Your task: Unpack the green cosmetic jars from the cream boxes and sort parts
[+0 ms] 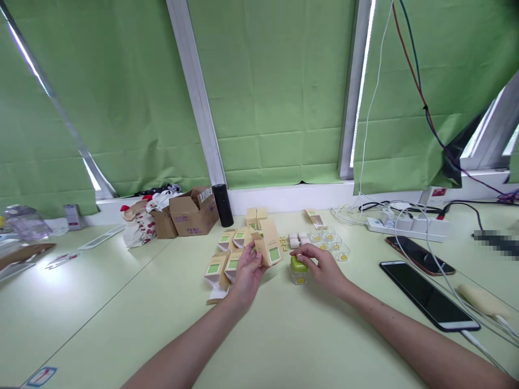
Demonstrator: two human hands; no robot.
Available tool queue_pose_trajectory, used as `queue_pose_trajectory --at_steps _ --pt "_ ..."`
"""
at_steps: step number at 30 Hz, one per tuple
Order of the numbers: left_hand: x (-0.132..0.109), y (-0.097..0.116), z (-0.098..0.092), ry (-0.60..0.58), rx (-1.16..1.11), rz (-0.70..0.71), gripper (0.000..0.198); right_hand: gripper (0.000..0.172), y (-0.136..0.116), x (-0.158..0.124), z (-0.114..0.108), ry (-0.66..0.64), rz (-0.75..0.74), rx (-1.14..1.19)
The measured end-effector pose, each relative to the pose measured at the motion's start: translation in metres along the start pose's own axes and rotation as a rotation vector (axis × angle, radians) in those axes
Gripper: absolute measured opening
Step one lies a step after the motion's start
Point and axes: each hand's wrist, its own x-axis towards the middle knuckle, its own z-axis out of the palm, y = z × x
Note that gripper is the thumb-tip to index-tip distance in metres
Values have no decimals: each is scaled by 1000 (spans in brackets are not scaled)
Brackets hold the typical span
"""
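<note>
My left hand (248,273) is closed around a small tan carton (271,246) with a green square on its side and a raised flap. Fingers of my right hand (324,266) grip the green lid of a small clear jar (299,274), which has a yellow mark low on its side. The jar is on or just above the table. Beyond my left hand lie several similar cartons (218,266), some with flaps open. Past my right hand several clear jars (330,241) stand together, beside a few white caps or pieces (298,239) and small yellowish pieces (283,244).
At the right lie two phones (430,294) (419,255), white cables and a power strip (407,228). A brown cardboard box (194,213), a black cylinder (223,205) and a patterned bag (139,224) stand at the back left. Green curtains (275,97) hang behind the table.
</note>
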Motion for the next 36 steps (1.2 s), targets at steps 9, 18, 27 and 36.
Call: queue_pose_trajectory --at_steps 9,18,27,36 --pt "-1 -3 -1 -29 -43 -67 42 23 2 -4 1 -62 25 -61" --pt "-6 0 4 -105 -35 -108 40 19 -5 -7 4 -79 35 -101" --pt "-9 -2 6 -110 -85 -171 43 26 -16 -5 6 54 -10 -26" --pt "-11 -2 16 -90 -57 -175 48 47 -33 10 8 -33 153 135"
